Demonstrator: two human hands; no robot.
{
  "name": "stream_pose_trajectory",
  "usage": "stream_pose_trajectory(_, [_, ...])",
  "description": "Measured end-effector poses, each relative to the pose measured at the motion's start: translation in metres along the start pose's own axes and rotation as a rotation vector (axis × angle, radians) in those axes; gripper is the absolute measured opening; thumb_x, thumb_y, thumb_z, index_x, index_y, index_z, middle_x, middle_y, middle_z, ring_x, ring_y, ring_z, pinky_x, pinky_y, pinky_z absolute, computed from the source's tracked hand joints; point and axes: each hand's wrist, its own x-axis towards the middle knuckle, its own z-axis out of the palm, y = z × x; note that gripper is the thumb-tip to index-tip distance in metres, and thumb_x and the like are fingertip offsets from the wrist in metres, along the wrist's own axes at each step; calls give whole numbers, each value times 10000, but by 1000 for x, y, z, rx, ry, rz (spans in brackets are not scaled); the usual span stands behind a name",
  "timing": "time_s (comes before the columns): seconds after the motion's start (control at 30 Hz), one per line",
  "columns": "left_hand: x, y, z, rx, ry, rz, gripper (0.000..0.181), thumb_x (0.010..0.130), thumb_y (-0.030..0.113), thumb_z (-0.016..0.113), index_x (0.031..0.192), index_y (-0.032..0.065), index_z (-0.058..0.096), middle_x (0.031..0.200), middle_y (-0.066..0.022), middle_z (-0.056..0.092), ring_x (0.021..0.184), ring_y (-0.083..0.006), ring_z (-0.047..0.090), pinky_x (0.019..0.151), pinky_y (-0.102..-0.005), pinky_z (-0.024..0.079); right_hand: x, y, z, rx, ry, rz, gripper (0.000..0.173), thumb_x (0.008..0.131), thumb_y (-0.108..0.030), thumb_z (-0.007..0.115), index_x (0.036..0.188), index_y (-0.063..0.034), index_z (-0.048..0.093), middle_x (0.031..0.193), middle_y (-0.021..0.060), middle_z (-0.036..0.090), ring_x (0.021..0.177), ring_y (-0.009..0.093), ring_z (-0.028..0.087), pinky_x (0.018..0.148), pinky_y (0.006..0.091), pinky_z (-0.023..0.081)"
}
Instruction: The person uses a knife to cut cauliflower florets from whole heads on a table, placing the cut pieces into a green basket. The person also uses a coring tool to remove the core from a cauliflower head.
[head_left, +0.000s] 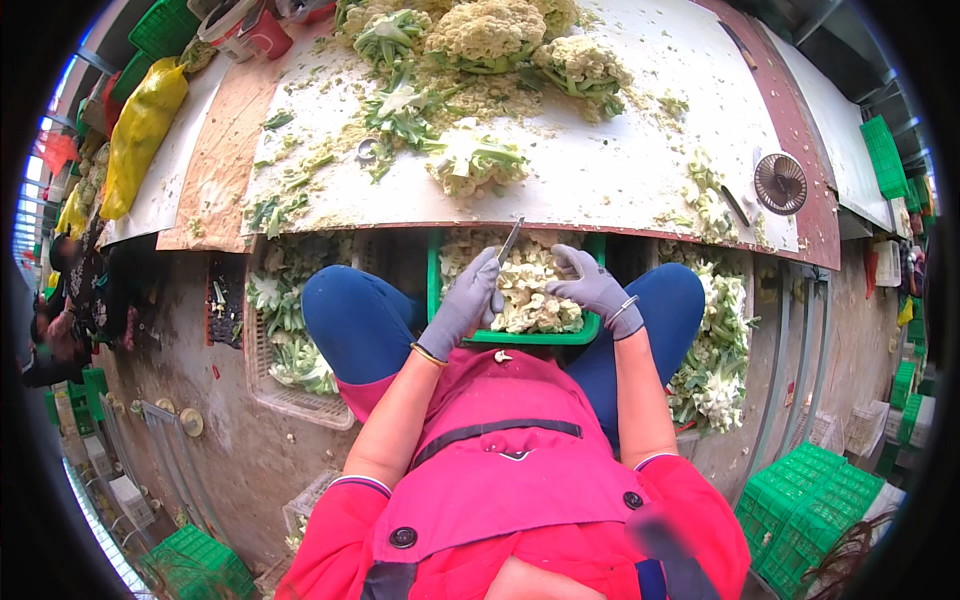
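My left hand, in a grey glove, is closed around the handle of a knife, its blade pointing up and away from me. My right hand, gloved too, has its fingers apart over a green plastic crate of cut cauliflower florets; I see nothing between its fingers. On the white tabletop before me lies a trimmed cauliflower head with its stem side up. Farther back, several larger cauliflower heads rest among crumbs and leaves.
Crates of cauliflower leaves stand beside my left knee and right knee. A small fan, a black-handled tool and another knife lie at the table's right. A yellow sack sits left. People are at far left.
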Motion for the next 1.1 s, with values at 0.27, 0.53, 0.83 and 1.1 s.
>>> stream_pose_trajectory(0.27, [65, 13, -20, 1126, 590, 466, 502, 1053, 384, 406, 1394, 18, 439, 809, -245, 687, 698, -401, 680, 608, -492, 534, 146, -45, 4, -50, 434, -161, 769, 752, -166, 775, 1442, -36, 464, 1310, 202, 596, 1133, 261, 628, 928, 336, 532])
stream_pose_trajectory(0.53, [104, 41, -12, 1230, 608, 377, 371, 1063, 368, 381, 1187, 35, 487, 742, -215, 686, 685, -377, 691, 582, -487, 539, 198, -26, 18, 26, 408, -215, 597, 755, -176, 736, 1320, -88, 566, 1163, 190, 683, 1062, 300, 663, 932, 356, 507])
stream_pose_trajectory(0.83, [157, 67, -12, 1102, 564, 208, 412, 1053, 386, 359, 1092, 14, 530, 890, -275, 696, 864, -425, 687, 769, -523, 532, 183, -14, 22, 218, 522, -134, 650, 753, -95, 718, 1356, -5, 493, 1100, 178, 668, 965, 230, 665, 823, 310, 534])
stream_pose_trajectory(1.1, [94, 70, -32, 986, 281, 258, 373, 1066, 357, 382, 1234, 75, 559, 720, -144, 637, 657, -298, 649, 638, -421, 527, 73, -15, -27, 1109, 260, -101, 700, 748, 127, 526, 1425, 28, 376, 1208, 149, 571, 989, 212, 643, 812, 342, 592])
